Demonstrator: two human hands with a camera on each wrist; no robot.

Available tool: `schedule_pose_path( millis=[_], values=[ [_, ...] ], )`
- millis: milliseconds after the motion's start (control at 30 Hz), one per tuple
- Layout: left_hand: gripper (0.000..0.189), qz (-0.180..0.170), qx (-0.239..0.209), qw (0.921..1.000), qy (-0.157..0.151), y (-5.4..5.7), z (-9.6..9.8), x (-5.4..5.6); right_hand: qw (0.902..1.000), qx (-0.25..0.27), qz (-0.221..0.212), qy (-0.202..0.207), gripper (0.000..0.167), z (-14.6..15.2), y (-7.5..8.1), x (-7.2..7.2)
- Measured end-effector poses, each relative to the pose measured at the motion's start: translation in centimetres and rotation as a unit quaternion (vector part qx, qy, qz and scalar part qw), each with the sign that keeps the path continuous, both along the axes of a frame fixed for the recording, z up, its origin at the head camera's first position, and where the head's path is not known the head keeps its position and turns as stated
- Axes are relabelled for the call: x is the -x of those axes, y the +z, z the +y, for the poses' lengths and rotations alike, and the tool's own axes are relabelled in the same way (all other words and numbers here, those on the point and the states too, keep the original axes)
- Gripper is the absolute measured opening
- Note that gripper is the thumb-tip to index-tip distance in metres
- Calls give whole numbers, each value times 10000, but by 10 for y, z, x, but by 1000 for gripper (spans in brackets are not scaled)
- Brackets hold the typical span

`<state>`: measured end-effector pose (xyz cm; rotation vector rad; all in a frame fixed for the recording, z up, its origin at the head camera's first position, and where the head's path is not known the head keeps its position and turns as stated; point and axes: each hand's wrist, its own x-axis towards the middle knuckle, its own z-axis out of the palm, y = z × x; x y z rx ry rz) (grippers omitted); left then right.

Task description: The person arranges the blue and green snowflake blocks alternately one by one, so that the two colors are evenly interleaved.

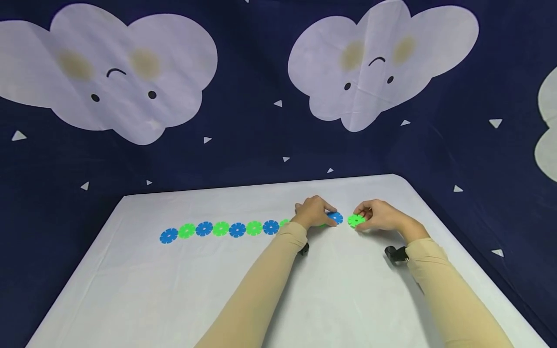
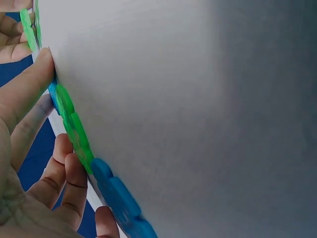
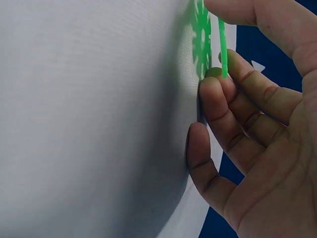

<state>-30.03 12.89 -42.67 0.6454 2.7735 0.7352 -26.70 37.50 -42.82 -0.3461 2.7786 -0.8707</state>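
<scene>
A row of notched plastic building discs, blue and green by turns, runs across the white table from a blue disc (image 1: 168,236) at the left. My left hand (image 1: 314,211) covers part of the row. Its thumb and forefinger grip the blue end disc (image 1: 336,218) by the near and far edges. In the left wrist view, its other fingers lie beside a green disc (image 2: 74,129) and another blue disc (image 2: 119,196). Just right of the row's end, my right hand (image 1: 383,216) pinches a green disc (image 3: 223,49), raised slightly off the table, with a green reflection below it.
The white table (image 1: 174,290) has its far edge a little beyond the row. Behind it hangs a dark blue cloth (image 1: 252,121) with clouds and small triangles. A black wrist mount (image 1: 396,254) sits under the right forearm.
</scene>
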Motion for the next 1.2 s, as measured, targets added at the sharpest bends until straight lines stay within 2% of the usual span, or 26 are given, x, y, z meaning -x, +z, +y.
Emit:
schedule_pose_path(
  millis=[600, 1200],
  values=[
    [41, 53, 61, 9999, 99, -5, 3, 2, 9998, -177, -92, -87, 50, -7, -2, 15],
    [41, 38, 2, 9999, 120, -1, 2, -1, 9998, -153, -112, -82, 49, -11, -1, 20]
  ],
)
